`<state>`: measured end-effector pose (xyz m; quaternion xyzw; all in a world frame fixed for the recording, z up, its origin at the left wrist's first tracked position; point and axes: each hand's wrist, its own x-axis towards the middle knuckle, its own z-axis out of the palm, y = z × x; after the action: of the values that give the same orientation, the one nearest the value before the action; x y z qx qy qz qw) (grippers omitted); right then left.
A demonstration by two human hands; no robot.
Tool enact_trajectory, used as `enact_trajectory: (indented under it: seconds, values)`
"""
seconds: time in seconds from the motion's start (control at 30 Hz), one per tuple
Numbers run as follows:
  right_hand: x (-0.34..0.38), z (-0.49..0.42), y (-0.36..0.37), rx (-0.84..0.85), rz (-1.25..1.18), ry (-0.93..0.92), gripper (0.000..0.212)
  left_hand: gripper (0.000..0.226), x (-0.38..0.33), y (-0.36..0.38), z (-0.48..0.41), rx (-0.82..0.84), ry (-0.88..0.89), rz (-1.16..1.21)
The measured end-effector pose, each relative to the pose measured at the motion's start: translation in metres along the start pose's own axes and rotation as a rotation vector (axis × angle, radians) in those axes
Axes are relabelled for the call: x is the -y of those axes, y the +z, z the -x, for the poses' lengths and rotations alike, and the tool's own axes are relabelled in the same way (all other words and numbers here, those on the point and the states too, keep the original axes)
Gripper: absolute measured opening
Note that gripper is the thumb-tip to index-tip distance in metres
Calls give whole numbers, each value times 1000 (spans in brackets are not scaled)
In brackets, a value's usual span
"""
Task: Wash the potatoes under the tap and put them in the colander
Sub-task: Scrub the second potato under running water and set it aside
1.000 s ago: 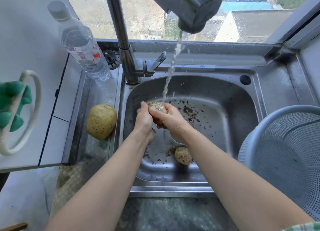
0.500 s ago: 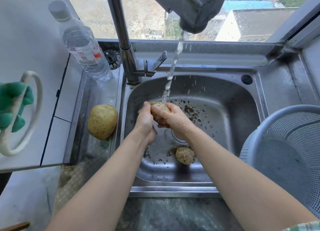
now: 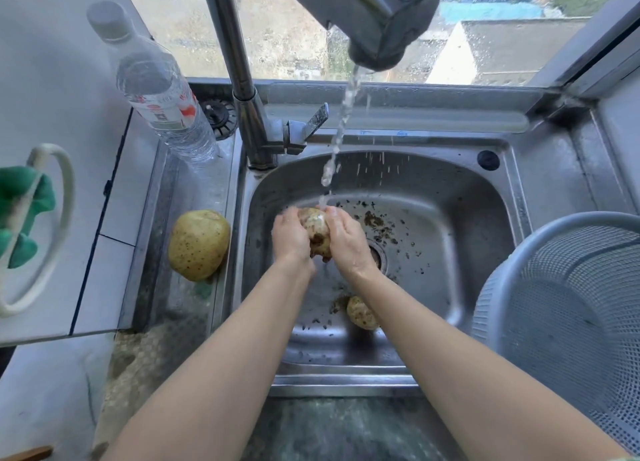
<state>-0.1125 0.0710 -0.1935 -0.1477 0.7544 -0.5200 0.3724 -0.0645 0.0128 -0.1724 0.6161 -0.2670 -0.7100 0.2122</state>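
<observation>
My left hand (image 3: 290, 236) and right hand (image 3: 347, 241) now clasp the muddy brown potato (image 3: 316, 230) upright, palms apart, exposing its top to the tap stream (image 3: 337, 142); still scrubbing, grey plastic colander (image 3: 519, 266) waits

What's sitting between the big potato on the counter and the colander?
In the head view: the sink, with both hands rubbing a potato under running water.

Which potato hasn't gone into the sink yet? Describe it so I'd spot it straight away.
Start at the steel sink under the window and look to its left rim, below the clear water bottle. There, on the wet ledge, lies the big potato. It is the largest and palest of the three, smooth yellow, while the potato in the hands and the small potato on the sink floor are dirtier.
</observation>
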Motion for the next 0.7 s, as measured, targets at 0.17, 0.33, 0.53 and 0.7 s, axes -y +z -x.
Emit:
enact_trajectory:
  seconds: [0.17, 0.33, 0.53, 0.7]
  values:
    - [3, -4, -5, -72, -18, -15, 36, 23, 9, -9, 17, 196, 192, -241]
    - [1, 1, -5, -67, 21, -33, 33, 25, -1, -3, 9, 116, 69, -189]
    - [7, -10, -7, -75, 37, 86, 45, 28, 13, -11, 8, 266, 226, -275]
    - [0, -2, -7, -41, 33, 77, 42, 29, -2, -3, 1, 120, 20, -255]
